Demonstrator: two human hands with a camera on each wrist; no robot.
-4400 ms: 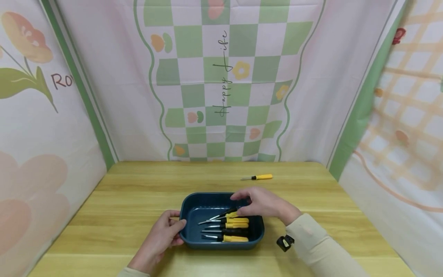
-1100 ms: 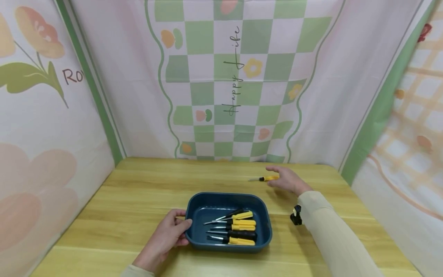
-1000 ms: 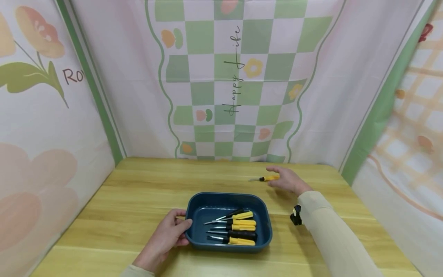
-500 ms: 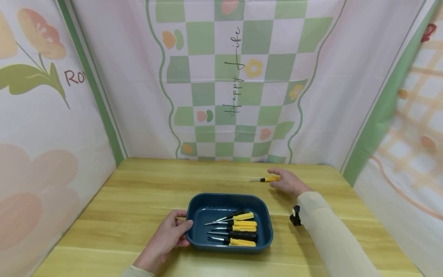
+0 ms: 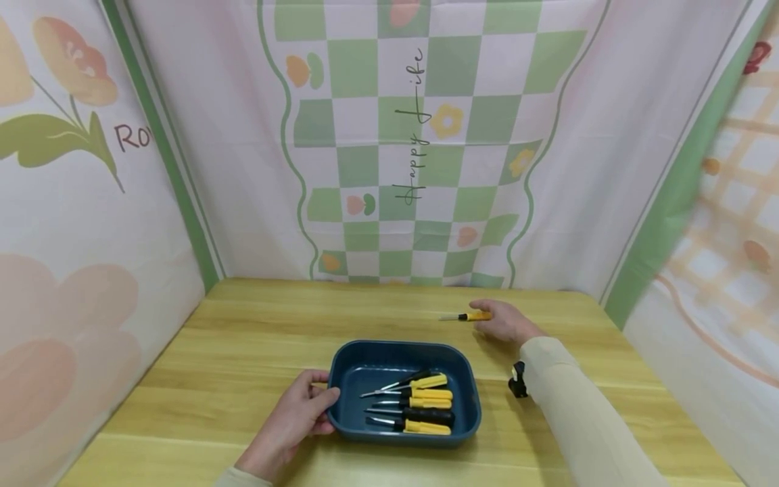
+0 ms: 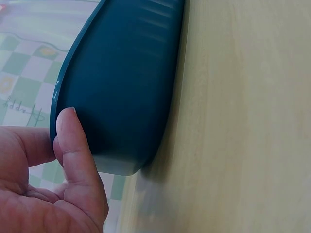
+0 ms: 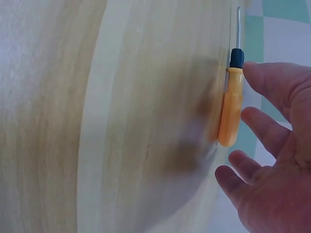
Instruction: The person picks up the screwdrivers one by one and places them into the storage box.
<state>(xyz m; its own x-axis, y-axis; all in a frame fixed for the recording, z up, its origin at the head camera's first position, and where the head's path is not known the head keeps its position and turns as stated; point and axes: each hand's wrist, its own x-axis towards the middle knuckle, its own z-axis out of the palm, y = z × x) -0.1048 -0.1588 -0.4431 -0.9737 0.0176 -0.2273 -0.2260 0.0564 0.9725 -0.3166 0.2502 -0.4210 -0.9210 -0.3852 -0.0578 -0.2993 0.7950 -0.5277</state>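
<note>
My left hand (image 5: 292,416) grips the left end of a dark blue rectangular bin (image 5: 402,439); in the left wrist view its fingers are at the rim, bent against the wall. Inside the bin lie several screwdrivers, among them a yellow-handled one (image 5: 426,428) at the front and a black-handled one (image 5: 429,415). Farther back on the table, my right hand (image 5: 506,323) is at another screwdriver (image 7: 231,107) with a yellow-orange handle, black collar and metal shaft. Its spread fingers (image 7: 262,128) stand right beside the handle, not wrapped round it.
The wooden table (image 5: 243,352) reaches back to a green-checked cloth (image 5: 398,162), with more patterned cloth at both sides. A small black device (image 5: 518,380) sits at the right wrist.
Since the earliest frame my right hand has gone from over the bin to the screwdriver at the back. Over the last second it has barely shifted, and the left hand has kept its hold.
</note>
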